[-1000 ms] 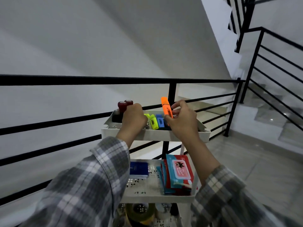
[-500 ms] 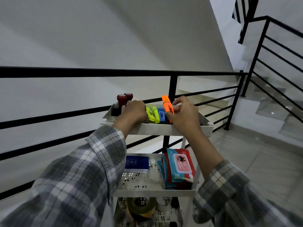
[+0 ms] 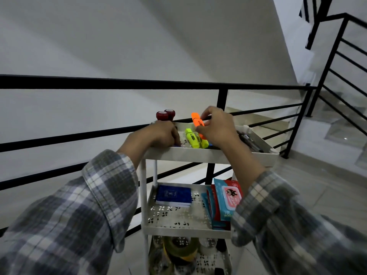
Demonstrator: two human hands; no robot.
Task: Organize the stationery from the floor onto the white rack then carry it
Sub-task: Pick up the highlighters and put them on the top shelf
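Note:
A white three-tier rack (image 3: 198, 154) stands in front of me against a black railing. My right hand (image 3: 216, 128) pinches an orange highlighter (image 3: 197, 120) above the top tray. Two yellow-green highlighters (image 3: 193, 138) lie in that tray beside it. My left hand (image 3: 161, 133) rests curled on the tray's near left edge; what its fingers hold is hidden. Two dark red stamps (image 3: 165, 114) stand at the tray's back left. A blue booklet (image 3: 173, 195) and wet-wipe packs (image 3: 228, 199) sit on the middle shelf. Tape rolls (image 3: 179, 249) fill the bottom shelf.
The black metal railing (image 3: 139, 85) runs right behind the rack, with a stairwell drop beyond. Dark pens (image 3: 249, 140) lie at the tray's right side. Stairs (image 3: 341, 126) rise at the right, and tiled floor (image 3: 317, 185) spreads to the right of the rack.
My view has shifted left, so the rack sits more to the right. My right hand has raised the orange highlighter slightly over the tray. My left hand stays on the tray edge.

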